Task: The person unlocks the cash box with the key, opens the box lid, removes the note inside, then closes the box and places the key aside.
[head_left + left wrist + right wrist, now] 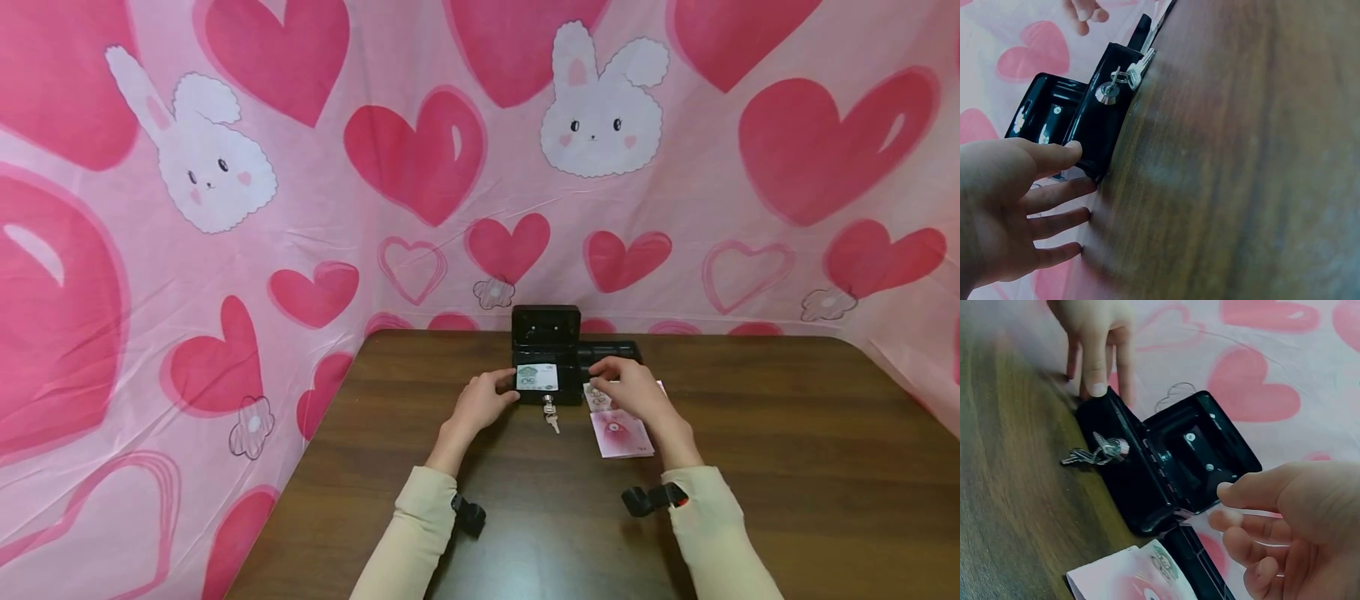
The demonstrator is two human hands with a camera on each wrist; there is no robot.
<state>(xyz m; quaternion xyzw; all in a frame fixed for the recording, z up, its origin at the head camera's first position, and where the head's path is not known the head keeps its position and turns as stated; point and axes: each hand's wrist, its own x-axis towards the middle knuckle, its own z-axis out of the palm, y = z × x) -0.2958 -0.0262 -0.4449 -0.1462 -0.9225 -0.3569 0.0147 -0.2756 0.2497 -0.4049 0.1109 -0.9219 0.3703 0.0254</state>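
A small black cash box (568, 396) stands with its lid (546, 325) raised and keys (552, 414) hanging from its front lock. A greenish-white banknote (537, 377) lies in the box. My left hand (482, 403) rests at the box's left side; in the left wrist view its thumb touches the front edge and the other fingers stretch out straight. Over the pink banknotes (622, 435) and right of the box is my right hand (628, 387). Its fingers are loosely bent, with a gap between thumb and forefinger in the right wrist view and nothing visible held there.
Behind the right hand, a black tray (611, 350) lies beside the box. The brown wooden table (555, 517) ends at a pink cloth (420, 275) printed with hearts and rabbits. Each wrist carries a black camera mount (469, 515).
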